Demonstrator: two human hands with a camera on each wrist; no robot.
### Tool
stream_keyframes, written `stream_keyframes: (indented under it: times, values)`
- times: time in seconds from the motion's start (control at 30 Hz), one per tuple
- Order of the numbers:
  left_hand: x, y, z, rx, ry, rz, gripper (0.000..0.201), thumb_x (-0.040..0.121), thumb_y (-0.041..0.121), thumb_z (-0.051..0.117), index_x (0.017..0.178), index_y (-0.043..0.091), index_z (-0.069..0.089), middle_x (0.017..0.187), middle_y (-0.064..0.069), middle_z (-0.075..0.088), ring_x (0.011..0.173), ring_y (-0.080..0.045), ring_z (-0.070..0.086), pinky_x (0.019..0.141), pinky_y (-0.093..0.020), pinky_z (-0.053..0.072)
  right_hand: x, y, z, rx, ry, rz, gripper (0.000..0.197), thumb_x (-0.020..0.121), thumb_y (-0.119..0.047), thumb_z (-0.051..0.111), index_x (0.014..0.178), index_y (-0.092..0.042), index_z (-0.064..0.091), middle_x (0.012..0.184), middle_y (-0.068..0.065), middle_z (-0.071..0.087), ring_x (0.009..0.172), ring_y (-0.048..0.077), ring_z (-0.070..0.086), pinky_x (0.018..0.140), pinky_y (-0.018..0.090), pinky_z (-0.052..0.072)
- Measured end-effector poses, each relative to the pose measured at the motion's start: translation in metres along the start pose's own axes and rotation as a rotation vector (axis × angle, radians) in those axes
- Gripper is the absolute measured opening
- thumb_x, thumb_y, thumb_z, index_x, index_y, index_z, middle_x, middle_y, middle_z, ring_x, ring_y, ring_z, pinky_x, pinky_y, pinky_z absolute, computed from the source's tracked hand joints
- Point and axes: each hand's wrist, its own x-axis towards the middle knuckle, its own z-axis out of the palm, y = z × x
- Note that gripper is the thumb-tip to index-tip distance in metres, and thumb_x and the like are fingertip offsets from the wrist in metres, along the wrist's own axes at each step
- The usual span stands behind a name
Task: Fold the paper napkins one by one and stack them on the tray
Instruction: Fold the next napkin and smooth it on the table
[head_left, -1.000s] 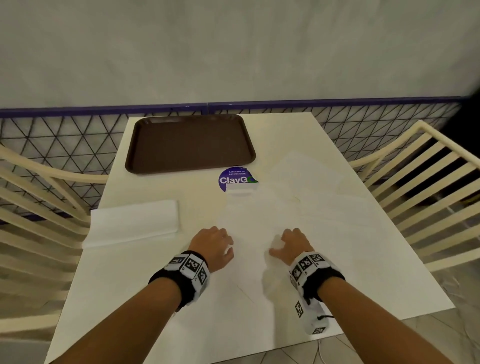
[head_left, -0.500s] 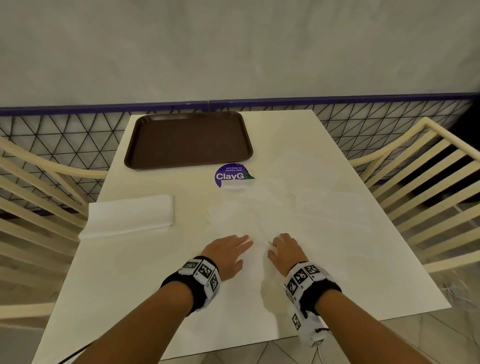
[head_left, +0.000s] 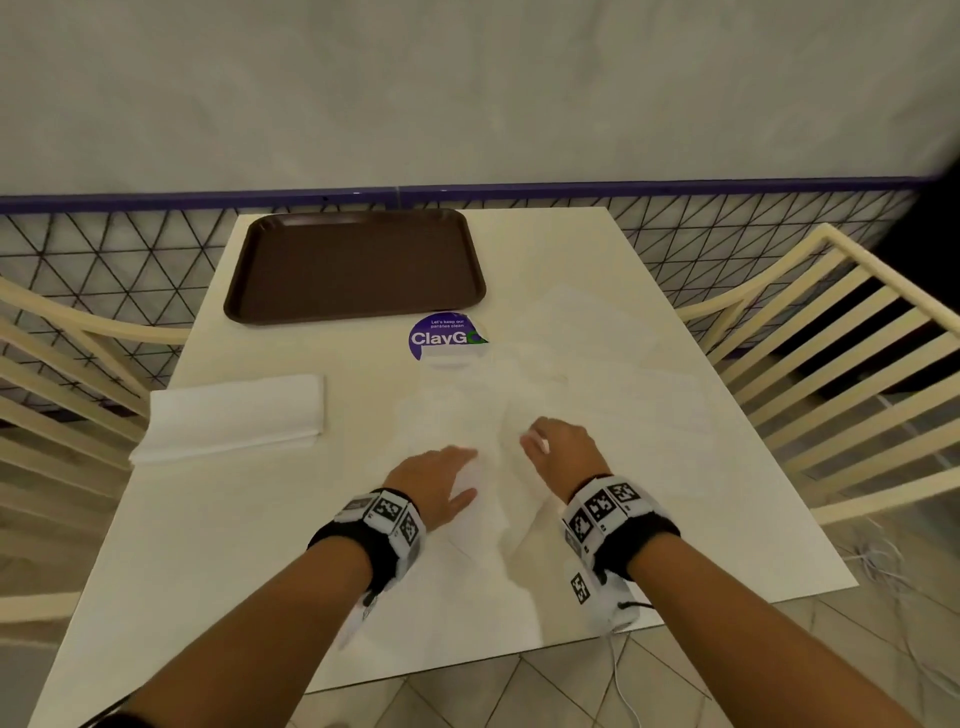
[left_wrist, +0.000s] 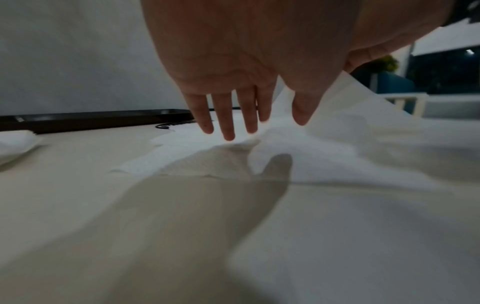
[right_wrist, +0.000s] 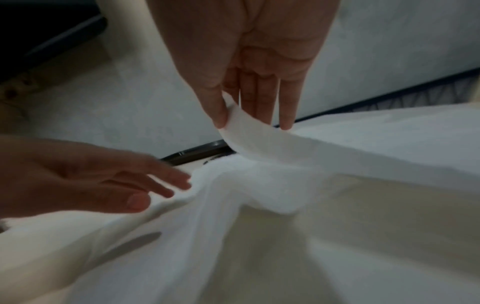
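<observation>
White napkin (right_wrist: 259, 142) edge pinched in right hand (head_left: 563, 449); left hand (head_left: 434, 480) flat, fingers straight.

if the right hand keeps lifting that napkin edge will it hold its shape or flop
Probably flop: the napkin already curls and sags where the right hand pinches it. It looks thin and light, so it may drag or bunch; the left hand lies flat on it.

R hand (right_wrist: 249, 67) pinching napkin (right_wrist: 272, 144) edge, L hand (right_wrist: 85, 176) flat beside
</observation>
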Motion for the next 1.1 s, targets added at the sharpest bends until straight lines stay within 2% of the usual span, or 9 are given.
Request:
stream_keyframes:
  times: [0.17,0.33,0.4,0.5,0.6,0.67,0.8,0.9,1.1]
  values:
    - [-0.005,0.0,-0.04,-0.411,0.259,0.078,0.073,0.085,0.018,0.066,0.145,0.026,0.025,0.137,0.017,0.029,0.098,-0.015,0.054,0.077,-0.014,0.043,-0.01,-0.043,-0.008,-0.002,-0.074,-0.214,0.025,0.094,-0.025,0.046,0.104,-0.007,0.06,0.105,0.012,0.068,0.099,0.03,0.062,0.084,0.037,0.051]
    - [-0.022,-0.02,-0.053,-0.355,0.234,0.003,0.02,0.091,0.015,0.057,0.103,0.0,0.065,0.091,-0.006,0.064,0.083,-0.021,0.057,0.068,-0.009,0.035,-0.022,-0.071,0.004,0.077,-0.063,-0.269,0.02,0.091,-0.033,0.055,0.098,-0.014,0.052,0.101,0.006,0.066,0.096,0.026,0.062,0.081,0.036,0.05]
    - [-0.037,-0.037,-0.05,-0.385,0.267,-0.063,0.019,0.092,0.017,0.056,0.079,0.004,0.062,0.066,0.006,0.05,0.066,-0.014,0.045,0.06,-0.007,0.034,-0.027,-0.073,0.014,0.029,-0.132,-0.233,0.025,0.088,-0.033,0.059,0.102,-0.018,0.044,0.105,0.002,0.061,0.098,0.024,0.059,0.08,0.033,0.046]
    - [-0.066,-0.063,-0.04,-0.358,0.263,-0.176,0.041,0.093,0.02,0.054,0.057,0.021,0.035,0.057,0.009,0.037,0.065,-0.017,0.039,0.056,-0.012,0.031,-0.028,-0.069,0.032,-0.114,-0.238,-0.19,0.044,0.09,-0.028,0.055,0.13,-0.018,0.038,0.13,0.002,0.052,0.116,0.023,0.053,0.09,0.031,0.043]
    - [-0.102,-0.091,-0.026,-0.399,0.229,-0.306,0.041,0.095,0.023,0.051,0.059,0.022,0.03,0.06,0.003,0.042,0.072,-0.019,0.042,0.056,-0.015,0.029,-0.028,-0.068,0.046,-0.205,-0.298,-0.196,0.043,0.097,-0.024,0.043,0.139,-0.016,0.036,0.142,0.002,0.043,0.128,0.02,0.044,0.104,0.031,0.037]
    - [-0.126,-0.108,-0.017,-0.435,0.186,-0.376,0.028,0.096,0.025,0.049,0.07,0.018,0.042,0.077,-0.006,0.059,0.083,-0.023,0.054,0.067,-0.024,0.037,-0.03,-0.072,0.054,-0.218,-0.338,-0.227,0.04,0.1,-0.021,0.038,0.138,-0.012,0.041,0.143,0.004,0.044,0.13,0.02,0.042,0.106,0.029,0.033]
    - [-0.168,-0.131,-0.001,-0.384,0.083,-0.482,0.032,0.098,0.028,0.042,0.118,0.006,0.054,0.119,-0.012,0.061,0.112,-0.027,0.055,0.09,-0.027,0.039,-0.034,-0.09,0.07,-0.138,-0.425,-0.275,0.03,0.099,-0.019,0.04,0.12,-0.004,0.055,0.122,0.015,0.061,0.111,0.027,0.056,0.084,0.028,0.04]
    - [-0.188,-0.142,0.008,-0.325,0.052,-0.521,0.034,0.097,0.031,0.042,0.115,0.004,0.054,0.115,-0.015,0.059,0.107,-0.026,0.055,0.087,-0.026,0.038,-0.036,-0.106,0.083,-0.1,-0.47,-0.261,0.028,0.098,-0.018,0.042,0.114,0.001,0.055,0.113,0.02,0.063,0.103,0.03,0.058,0.071,0.023,0.03]
    - [-0.207,-0.156,0.018,-0.391,0.048,-0.583,0.035,0.098,0.03,0.042,0.119,0.005,0.052,0.111,-0.012,0.061,0.105,-0.026,0.055,0.078,-0.021,0.032,-0.031,-0.131,0.103,-0.083,-0.525,-0.18,0.014,0.097,-0.021,0.047,0.093,-0.009,0.052,0.095,0.013,0.053,0.093,0.022,0.049,0.074,0.025,0.031]
